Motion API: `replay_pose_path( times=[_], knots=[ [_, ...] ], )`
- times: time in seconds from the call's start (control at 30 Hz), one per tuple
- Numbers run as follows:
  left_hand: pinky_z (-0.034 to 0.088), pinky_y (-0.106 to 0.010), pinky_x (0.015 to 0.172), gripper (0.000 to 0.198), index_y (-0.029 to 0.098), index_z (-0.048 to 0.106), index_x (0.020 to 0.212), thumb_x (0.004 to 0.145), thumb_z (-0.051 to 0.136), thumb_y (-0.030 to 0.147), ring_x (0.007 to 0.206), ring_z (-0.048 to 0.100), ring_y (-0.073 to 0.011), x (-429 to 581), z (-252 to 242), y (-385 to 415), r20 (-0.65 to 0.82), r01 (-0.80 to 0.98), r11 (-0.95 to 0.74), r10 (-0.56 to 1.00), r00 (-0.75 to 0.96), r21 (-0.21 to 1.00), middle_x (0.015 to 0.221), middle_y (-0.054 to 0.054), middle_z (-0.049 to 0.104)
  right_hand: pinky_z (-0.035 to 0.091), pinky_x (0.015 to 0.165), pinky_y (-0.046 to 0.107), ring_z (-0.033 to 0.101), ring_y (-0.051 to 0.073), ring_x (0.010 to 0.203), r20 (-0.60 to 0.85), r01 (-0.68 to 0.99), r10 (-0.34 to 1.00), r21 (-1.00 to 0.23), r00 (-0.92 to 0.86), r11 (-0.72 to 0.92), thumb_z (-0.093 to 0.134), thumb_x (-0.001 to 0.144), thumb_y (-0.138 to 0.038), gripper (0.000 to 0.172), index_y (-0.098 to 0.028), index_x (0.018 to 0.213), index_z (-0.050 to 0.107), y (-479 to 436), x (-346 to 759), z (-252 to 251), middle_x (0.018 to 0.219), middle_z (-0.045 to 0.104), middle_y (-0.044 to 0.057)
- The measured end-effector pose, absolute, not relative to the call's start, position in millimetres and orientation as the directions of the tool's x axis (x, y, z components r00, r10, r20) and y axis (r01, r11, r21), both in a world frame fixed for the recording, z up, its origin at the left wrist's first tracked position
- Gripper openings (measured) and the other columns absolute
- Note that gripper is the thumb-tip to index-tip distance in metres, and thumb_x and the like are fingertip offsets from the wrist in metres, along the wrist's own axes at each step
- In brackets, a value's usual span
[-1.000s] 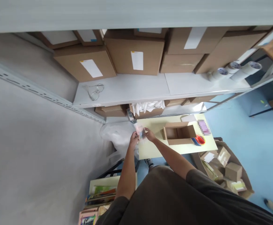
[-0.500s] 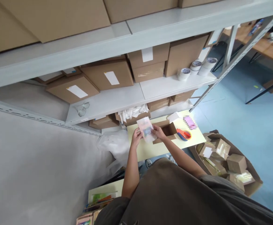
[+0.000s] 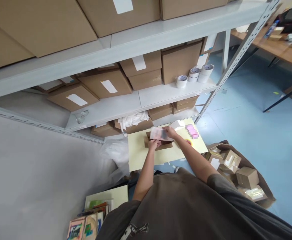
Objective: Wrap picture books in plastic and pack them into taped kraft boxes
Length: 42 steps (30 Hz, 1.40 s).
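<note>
The translucent packet (image 3: 158, 134) was held above the open carton (image 3: 164, 146), between the far and near edges of the pale table (image 3: 138, 150). From my distant seat, I saw the right hand (image 3: 170, 132) with its fingers clamped on the packet's right end; the left hand (image 3: 154, 144) met its near edge, but I couldn't tell whether those fingers were pinched together. I judged the step in hand to be positioning the packet over the carton; any move from there called for a steady hold, clear of the carton's sides.
</note>
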State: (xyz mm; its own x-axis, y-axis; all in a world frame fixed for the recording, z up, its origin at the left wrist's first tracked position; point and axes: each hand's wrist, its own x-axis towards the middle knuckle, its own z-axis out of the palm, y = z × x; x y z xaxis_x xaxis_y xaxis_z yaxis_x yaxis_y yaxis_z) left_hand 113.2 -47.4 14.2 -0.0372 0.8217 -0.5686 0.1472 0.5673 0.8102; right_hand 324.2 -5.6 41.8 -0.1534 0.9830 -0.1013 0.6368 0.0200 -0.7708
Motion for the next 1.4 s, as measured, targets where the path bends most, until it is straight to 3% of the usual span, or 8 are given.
replay_pose_path(
  times=[0.13, 0.3, 0.43, 0.57, 0.73, 1.0, 1.2, 1.4],
  knots=[
    [0.065, -0.034, 0.07, 0.041, 0.009, 0.079, 0.102, 0.087, 0.082, 0.047, 0.071, 0.079, -0.0247, 100.1, 11.4, -63.8, -0.623, 0.22, 0.64, 0.768, -0.148, 0.736, 0.083, -0.016, 0.08, 0.051, 0.11, 0.037, 0.067, 0.029, 0.125, -0.119, 0.686, 0.968, -0.725, -0.22, 0.067, 0.06, 0.093, -0.018, 0.061, -0.02, 0.154, 0.061, 2.3, 313.3, 39.8, 0.146, 0.068, 0.013],
    [0.062, -0.037, 0.089, 0.023, 0.018, 0.079, 0.108, 0.093, 0.068, 0.032, 0.092, 0.078, -0.0251, 56.8, 17.9, -67.7, -0.336, 0.493, 0.428, 0.903, -0.268, 0.757, 0.105, -0.012, 0.081, 0.045, 0.119, 0.043, 0.056, 0.031, 0.14, -0.007, 0.682, 0.995, -0.729, -0.104, 0.066, 0.051, 0.097, -0.019, 0.06, -0.015, 0.157, 0.057, -9.6, 320.3, 34.9, 0.154, 0.06, 0.016],
    [0.053, -0.04, 0.107, 0.052, 0.021, 0.067, 0.141, 0.089, 0.07, 0.027, 0.116, 0.072, -0.0287, 32.7, 18.0, -63.3, -0.18, 0.619, 0.397, 0.906, -0.384, 0.678, 0.138, -0.015, 0.069, 0.045, 0.12, 0.048, 0.056, 0.032, 0.14, 0.028, 0.638, 0.999, -0.77, 0.024, 0.006, 0.05, 0.099, -0.027, 0.06, -0.017, 0.159, 0.053, -36.5, 337.8, 28.5, 0.156, 0.059, 0.014],
    [0.05, -0.04, 0.111, 0.069, 0.02, 0.057, 0.152, 0.086, 0.075, 0.031, 0.13, 0.066, -0.0315, 30.4, 7.1, -62.4, -0.279, 0.578, 0.357, 0.934, -0.222, 0.734, 0.147, -0.017, 0.064, 0.045, 0.121, 0.048, 0.056, 0.032, 0.143, -0.071, 0.587, 0.986, -0.796, 0.153, -0.149, 0.053, 0.098, -0.035, 0.064, -0.017, 0.159, 0.052, -68.7, 353.6, 15.7, 0.155, 0.06, 0.015],
    [0.041, -0.041, 0.122, 0.08, 0.022, 0.048, 0.16, 0.086, 0.076, 0.034, 0.149, 0.05, -0.033, 41.8, -3.8, -69.3, -0.236, 0.567, 0.27, 0.962, -0.135, 0.778, 0.162, -0.016, 0.053, 0.047, 0.119, 0.046, 0.06, 0.031, 0.141, -0.274, 0.509, 0.945, -0.796, 0.179, -0.327, 0.052, 0.097, -0.033, 0.066, -0.016, 0.161, 0.049, -92.3, 360.3, -0.9, 0.154, 0.062, 0.016],
    [0.031, -0.043, 0.129, 0.083, 0.021, 0.047, 0.162, 0.088, 0.075, 0.047, 0.158, 0.038, -0.0328, 52.7, -5.0, -64.6, -0.277, 0.654, 0.146, 0.956, 0.101, 0.742, 0.17, -0.015, 0.043, 0.054, 0.107, 0.042, 0.069, 0.031, 0.127, -0.327, 0.53, 0.945, -0.801, 0.001, -0.278, 0.057, 0.102, -0.043, 0.069, -0.023, 0.167, 0.041, -96.8, 343.1, -2.0, 0.145, 0.07, 0.013],
    [0.023, -0.045, 0.132, 0.118, 0.021, 0.04, 0.166, 0.066, 0.093, 0.055, 0.165, 0.021, -0.0355, 48.9, -10.4, -63.5, -0.381, 0.774, 0.013, 0.876, 0.297, 0.634, 0.177, -0.016, 0.027, 0.046, 0.118, 0.041, 0.056, 0.03, 0.145, -0.279, 0.545, 0.953, -0.82, -0.116, -0.174, 0.069, 0.096, -0.056, 0.079, -0.027, 0.165, 0.045, -96.7, 335.1, -6.8, 0.161, 0.056, 0.012],
    [0.028, -0.043, 0.129, 0.081, 0.026, 0.058, 0.153, 0.08, 0.086, 0.048, 0.16, 0.035, -0.032, 43.1, -15.0, -54.5, -0.348, 0.743, 0.019, 0.891, 0.291, 0.669, 0.168, -0.012, 0.047, 0.041, 0.123, 0.049, 0.046, 0.036, 0.153, -0.361, 0.657, 0.88, -0.75, -0.308, -0.078, 0.082, 0.082, -0.056, 0.079, -0.032, 0.154, 0.061, -80.5, 340.9, -10.3, 0.169, 0.046, 0.008]
  ],
)
